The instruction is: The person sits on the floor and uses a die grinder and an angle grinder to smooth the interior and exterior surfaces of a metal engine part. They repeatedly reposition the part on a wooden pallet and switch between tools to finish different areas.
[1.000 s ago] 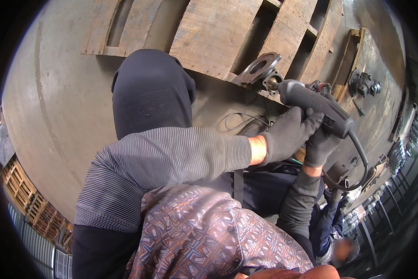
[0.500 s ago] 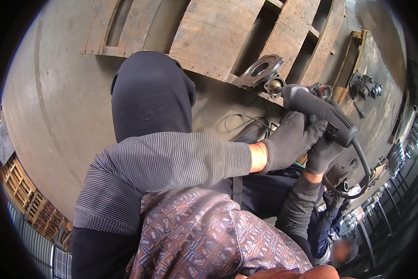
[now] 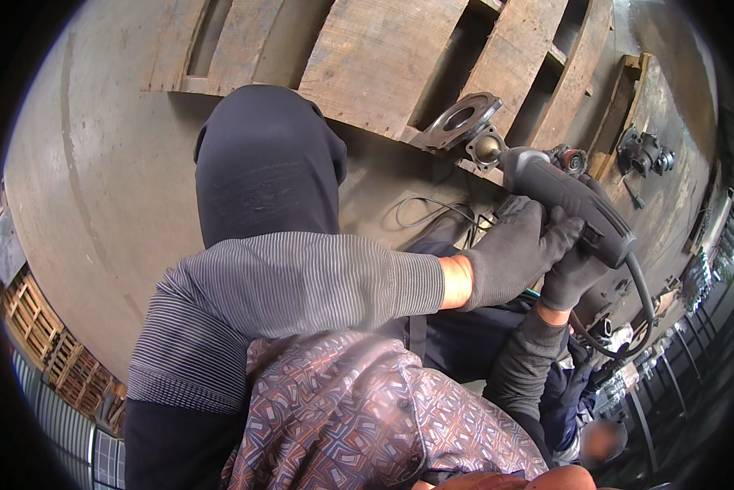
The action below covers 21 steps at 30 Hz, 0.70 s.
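My right hand [image 3: 575, 276] is curled firmly round the dark grinder [image 3: 564, 189]; my left hand [image 3: 510, 251], nearer its nose, is closed against its near side; its long axis slants up-left, toward the flanged metal part [image 3: 470, 131] at the pallet's edge [image 3: 383, 69].

At 12 o'clock we see a wooden pallet [image 3: 383, 61] with wide, worn boards and dark gaps between them. Near 2 o'clock we find a small metal part [image 3: 573, 161] with a red ring; beyond it, a dark metal fitting [image 3: 644, 153] lies on a stained board [image 3: 681, 163]. Towards 4 o'clock we make out slim dark posts [image 3: 681, 355], and between 4 and 5 a co-worker [image 3: 563, 408] in dark blue. At 9 o'clock we have grey floor [image 3: 48, 212]; towards 8, stacked pallets [image 3: 52, 335] and a ribbed wall [image 3: 52, 420].
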{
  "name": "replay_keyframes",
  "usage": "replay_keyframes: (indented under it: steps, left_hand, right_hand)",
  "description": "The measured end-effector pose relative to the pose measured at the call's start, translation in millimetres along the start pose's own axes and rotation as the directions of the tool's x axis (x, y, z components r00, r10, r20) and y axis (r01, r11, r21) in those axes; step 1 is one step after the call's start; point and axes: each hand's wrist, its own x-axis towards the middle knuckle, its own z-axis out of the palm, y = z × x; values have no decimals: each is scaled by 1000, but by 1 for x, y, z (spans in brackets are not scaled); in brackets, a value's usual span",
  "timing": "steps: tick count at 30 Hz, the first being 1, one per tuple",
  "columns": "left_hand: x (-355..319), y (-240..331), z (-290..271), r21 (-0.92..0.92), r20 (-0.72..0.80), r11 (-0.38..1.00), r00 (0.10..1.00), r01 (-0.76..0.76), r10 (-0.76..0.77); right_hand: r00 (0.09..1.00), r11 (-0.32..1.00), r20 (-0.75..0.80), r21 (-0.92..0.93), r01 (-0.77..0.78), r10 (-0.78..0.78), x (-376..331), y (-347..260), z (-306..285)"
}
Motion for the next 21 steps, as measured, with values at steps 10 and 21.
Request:
replay_keyframes:
  steps: [10, 21]
  left_hand:
    - [15, -13, 30, -833, 6, 539, 975, 129, -223]
    - [-1, 7, 2, -770, -92, 636, 978, 49, -186]
  right_hand:
    - [999, 1000, 37, 7, -21, 20, 1, 13, -1]
    - [999, 998, -47, 64, -16, 19, 2, 9, -12]
